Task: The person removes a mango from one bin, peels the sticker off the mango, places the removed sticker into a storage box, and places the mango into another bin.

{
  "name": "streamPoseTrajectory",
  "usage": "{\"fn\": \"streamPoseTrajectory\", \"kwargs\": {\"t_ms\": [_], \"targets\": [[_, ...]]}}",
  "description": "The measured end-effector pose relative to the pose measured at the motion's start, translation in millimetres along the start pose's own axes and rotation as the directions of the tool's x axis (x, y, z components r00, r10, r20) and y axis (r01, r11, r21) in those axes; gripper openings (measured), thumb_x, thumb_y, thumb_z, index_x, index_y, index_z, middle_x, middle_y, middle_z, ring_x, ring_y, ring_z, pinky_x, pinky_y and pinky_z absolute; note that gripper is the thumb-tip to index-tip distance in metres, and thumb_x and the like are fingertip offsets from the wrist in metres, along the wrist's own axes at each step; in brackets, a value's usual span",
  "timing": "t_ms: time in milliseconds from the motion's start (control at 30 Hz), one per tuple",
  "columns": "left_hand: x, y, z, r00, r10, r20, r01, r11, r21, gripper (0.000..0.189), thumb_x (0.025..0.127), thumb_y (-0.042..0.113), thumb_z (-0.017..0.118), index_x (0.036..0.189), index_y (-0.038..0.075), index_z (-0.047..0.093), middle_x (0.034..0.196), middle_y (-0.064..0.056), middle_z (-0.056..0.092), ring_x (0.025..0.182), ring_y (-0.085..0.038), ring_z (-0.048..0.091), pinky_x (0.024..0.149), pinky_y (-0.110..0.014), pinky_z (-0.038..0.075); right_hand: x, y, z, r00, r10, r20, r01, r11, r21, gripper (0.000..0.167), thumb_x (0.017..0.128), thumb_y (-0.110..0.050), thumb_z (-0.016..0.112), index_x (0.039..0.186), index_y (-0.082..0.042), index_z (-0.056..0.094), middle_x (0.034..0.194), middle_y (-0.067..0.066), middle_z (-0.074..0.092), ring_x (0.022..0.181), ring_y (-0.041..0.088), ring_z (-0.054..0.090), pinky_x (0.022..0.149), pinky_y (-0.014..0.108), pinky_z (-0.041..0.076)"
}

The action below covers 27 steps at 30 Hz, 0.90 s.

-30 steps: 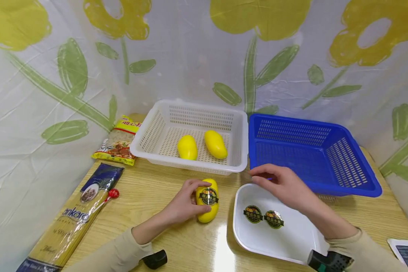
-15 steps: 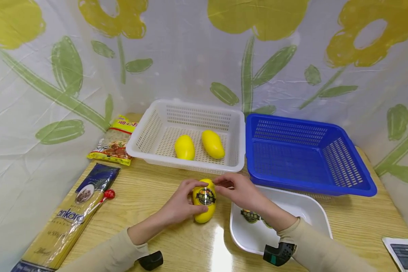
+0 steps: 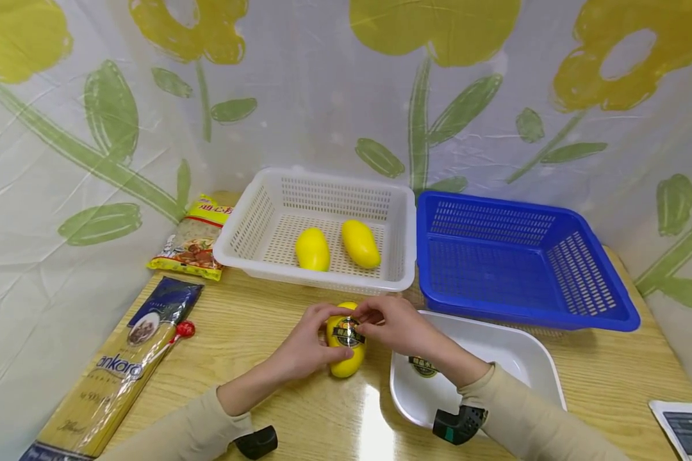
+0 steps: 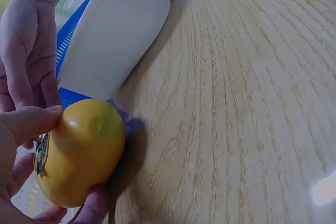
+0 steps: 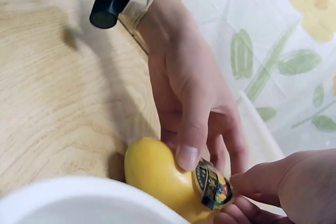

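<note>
A yellow mango stands on the wooden table, with the left hand gripping it from the left, thumb and fingers round its sides. On its face is a round dark sticker with a banner across it. Fingertips of the right hand pinch at the sticker's upper right edge. In the right wrist view, the thumb and curled fingers meet that edge, and the sticker bends with the mango's curve. Another sticker lies in the white tray, partly under the right forearm.
Two mangoes lie in the white basket behind the hands. A blue basket stands to its right. At left are a pasta pack, a red lollipop and a yellow food bag. A flat packet is at far right.
The right hand has come left from over the tray's edge to the sticker on the mango. The left hand keeps its hold on the mango.
</note>
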<state>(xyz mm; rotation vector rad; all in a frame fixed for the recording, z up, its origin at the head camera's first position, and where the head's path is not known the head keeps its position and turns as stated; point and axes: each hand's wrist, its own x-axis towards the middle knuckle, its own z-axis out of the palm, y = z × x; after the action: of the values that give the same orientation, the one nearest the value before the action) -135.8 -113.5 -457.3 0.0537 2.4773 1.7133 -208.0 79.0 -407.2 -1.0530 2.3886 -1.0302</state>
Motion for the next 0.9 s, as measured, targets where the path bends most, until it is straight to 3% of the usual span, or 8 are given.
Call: {"fn": "streamPoseTrajectory", "kwargs": {"t_ms": [333,567,900], "targets": [[-0.8,1.9,-0.8,1.0,-0.021,-0.012,0.021,0.999,0.024,0.058,0.073,0.018,0.086,0.126,0.015,0.061,0.133,-0.015,0.042,0.115,-0.031,0.048,0.091,-0.044,0.047,5.7,0.0,6.3,0.998,-0.068,0.002,0.068,0.997,0.042,0.016,0.085,0.006,0.063,0.096,-0.002,0.071,0.092,0.004,0.073,0.081,0.009,0.066,0.074,0.022,0.052],[-0.9,1.8,-0.9,1.0,-0.025,-0.009,0.025,0.999,0.022,0.059,0.073,0.019,0.086,0.126,0.013,0.061,0.134,-0.016,0.041,0.114,-0.03,0.048,0.092,-0.045,0.046,3.9,-3.7,5.8,0.999,-0.041,-0.032,0.042,0.998,0.035,0.016,0.084,0.003,0.064,0.094,-0.006,0.072,0.088,-0.001,0.07,0.081,0.008,0.065,0.074,0.024,0.052],[-1.1,3.7,-0.6,0.999,-0.042,-0.002,0.042,0.999,0.009,0.06,0.074,0.018,0.086,0.128,0.015,0.06,0.134,-0.015,0.04,0.112,-0.031,0.048,0.084,-0.037,0.049,4.3,-3.2,8.1,0.999,-0.035,-0.041,0.033,0.999,-0.041,0.014,0.082,-0.005,0.075,0.095,-0.006,0.071,0.082,-0.004,0.066,0.075,0.006,0.059,0.07,0.022,0.049]]}}
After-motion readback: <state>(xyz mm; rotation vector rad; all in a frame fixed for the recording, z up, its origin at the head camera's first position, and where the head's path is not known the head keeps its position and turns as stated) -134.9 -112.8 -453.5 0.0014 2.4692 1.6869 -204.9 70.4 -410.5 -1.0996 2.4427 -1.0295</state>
